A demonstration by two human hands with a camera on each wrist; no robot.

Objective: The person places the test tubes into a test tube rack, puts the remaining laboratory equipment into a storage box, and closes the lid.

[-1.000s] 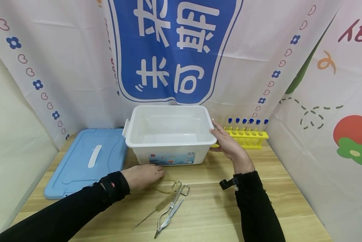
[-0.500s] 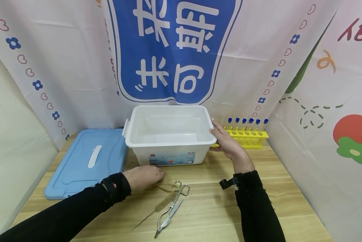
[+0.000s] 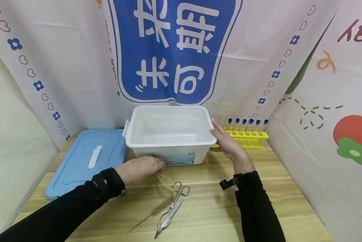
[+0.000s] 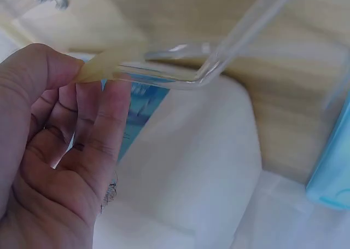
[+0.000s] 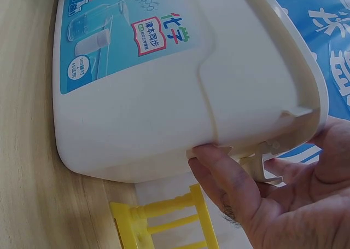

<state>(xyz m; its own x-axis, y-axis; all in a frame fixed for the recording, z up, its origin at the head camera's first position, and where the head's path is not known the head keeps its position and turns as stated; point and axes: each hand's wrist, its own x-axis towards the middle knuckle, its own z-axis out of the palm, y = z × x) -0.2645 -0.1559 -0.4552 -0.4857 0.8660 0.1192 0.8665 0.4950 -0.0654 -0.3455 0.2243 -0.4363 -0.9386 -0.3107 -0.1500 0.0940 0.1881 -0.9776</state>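
My left hand (image 3: 141,168) is just in front of the white storage box (image 3: 169,145). In the left wrist view its thumb and fingertips pinch a yellowish rubber tube (image 4: 101,67), with a bent clear glass tube (image 4: 251,27) running out of it. My right hand (image 3: 229,144) holds the box's right side, its fingers by the side latch (image 5: 257,164) below the rim. Metal crucible tongs (image 3: 172,204) lie on the table, over a slim grey pointed blade (image 3: 176,207). Beside them lies a test tube brush (image 3: 161,206) with a thin wire handle.
A blue lid (image 3: 75,168) with a white handle lies left of the box. Behind my right hand stands a yellow test tube rack (image 3: 250,134), with several blue-capped tubes (image 3: 244,121). A printed curtain (image 3: 87,67) hangs behind.
My left hand has risen from near the tabletop and shifted slightly back, lifting the rubber tube. The brush has slid a little to the left. My right hand stays on the box.
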